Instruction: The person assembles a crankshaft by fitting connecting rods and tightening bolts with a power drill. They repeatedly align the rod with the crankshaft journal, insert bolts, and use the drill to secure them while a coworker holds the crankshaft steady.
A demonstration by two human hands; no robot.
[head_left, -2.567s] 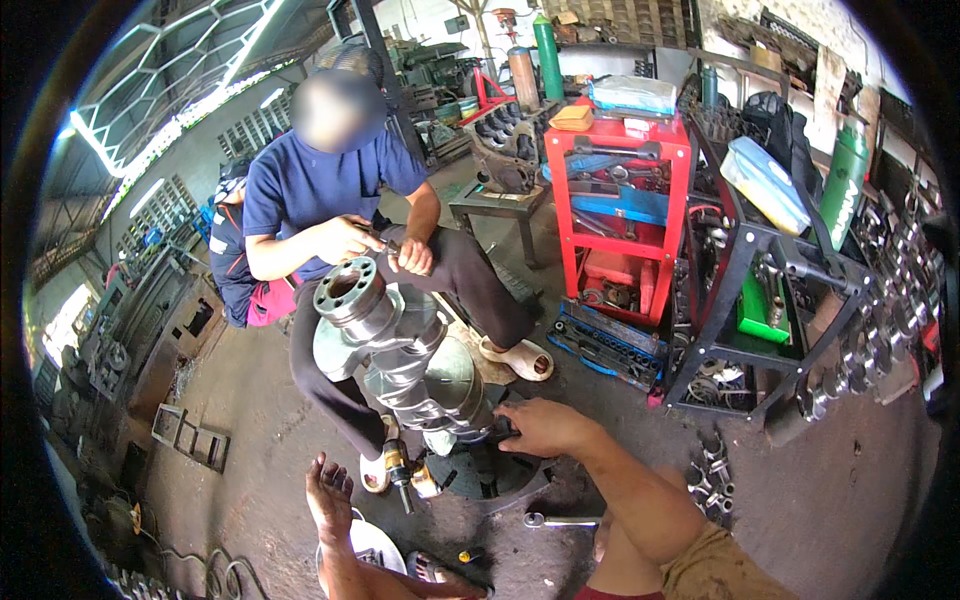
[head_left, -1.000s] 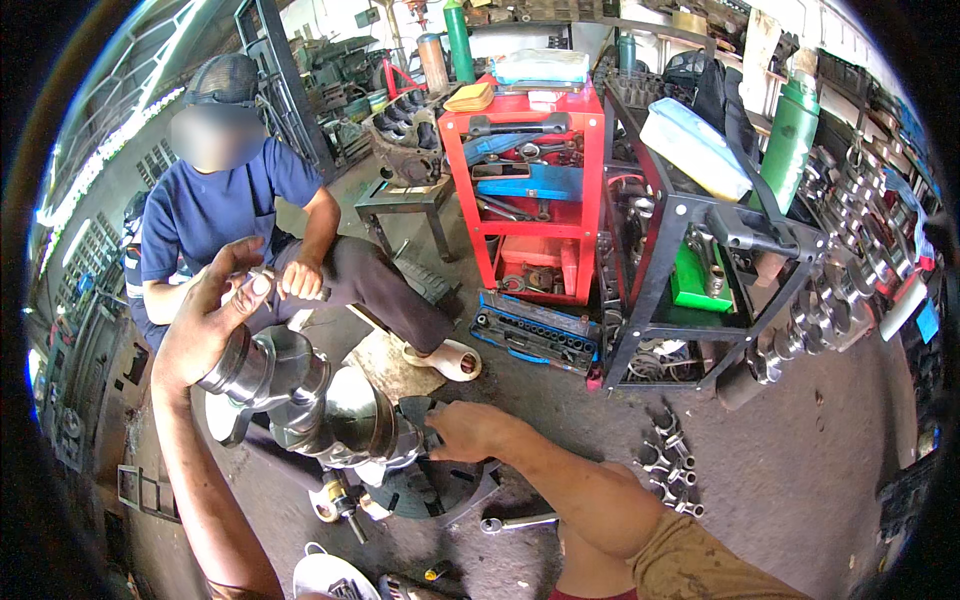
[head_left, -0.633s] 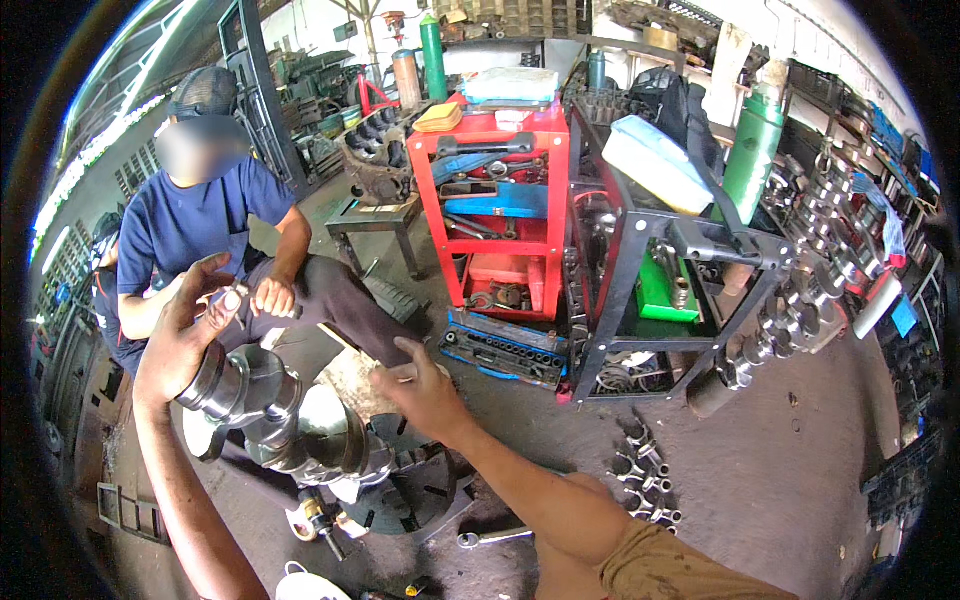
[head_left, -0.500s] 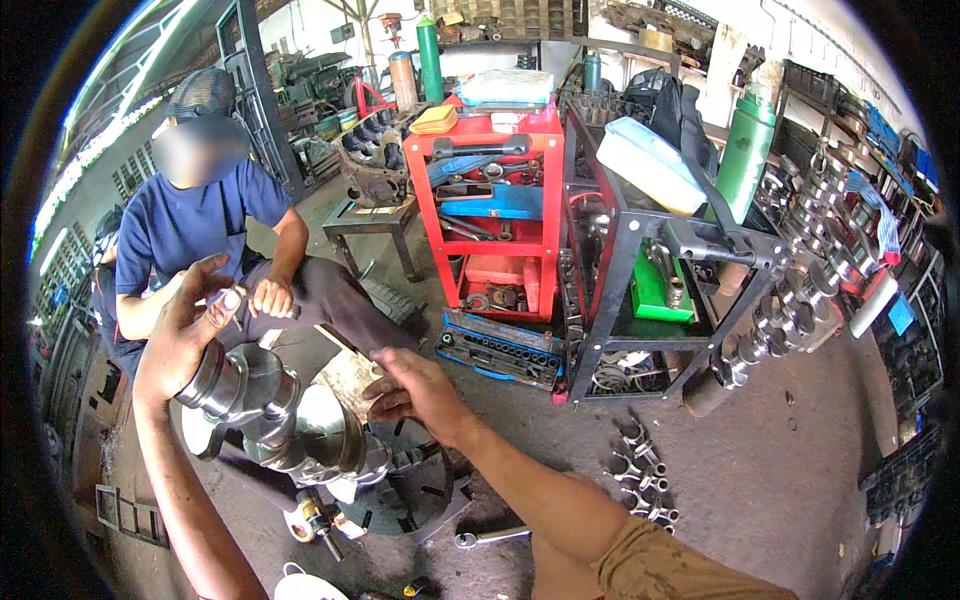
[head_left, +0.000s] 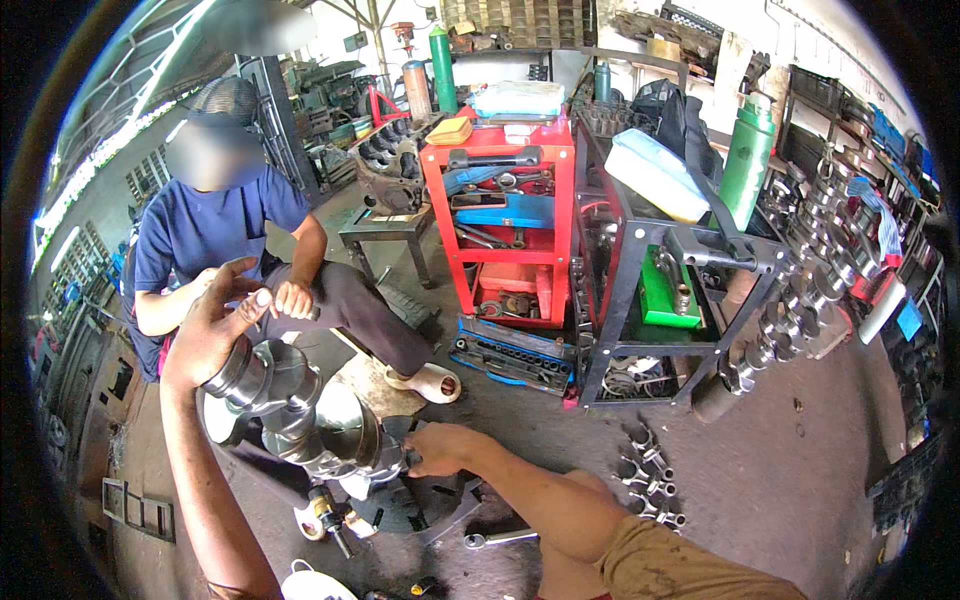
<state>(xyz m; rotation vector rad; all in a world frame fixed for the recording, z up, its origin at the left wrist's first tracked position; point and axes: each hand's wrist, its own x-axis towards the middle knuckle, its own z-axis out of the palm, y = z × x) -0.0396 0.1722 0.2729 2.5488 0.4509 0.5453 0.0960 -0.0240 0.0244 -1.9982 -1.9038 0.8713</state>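
Note:
A shiny steel crankshaft (head_left: pixel 335 420) stands tilted in front of me, its upper end leaning left. My left hand (head_left: pixel 210 330) is at that upper end, its palm against the metal and its thumb and fingers curled around the top. Low on the right side of the crankshaft is my right hand (head_left: pixel 440 449), fingers bent inward beside a dark part. Its fingertips are partly hidden, so what they grip does not show. A dark round base (head_left: pixel 400 508) lies beneath the crankshaft's lower end.
Opposite me sits a co-worker (head_left: pixel 220 225) in a blue shirt, hands close behind my left hand. Several connecting rods (head_left: pixel 650 475) and a ratchet wrench (head_left: pixel 500 538) lie on the floor. A red tool cart (head_left: pixel 565 230), black trolley (head_left: pixel 640 310) and open socket set (head_left: pixel 515 355) stand beyond.
My right hand has moved down to the lower part of the crankshaft, and its fingers have curled in. The left hand stays at the upper end. The whole view has shifted slightly.

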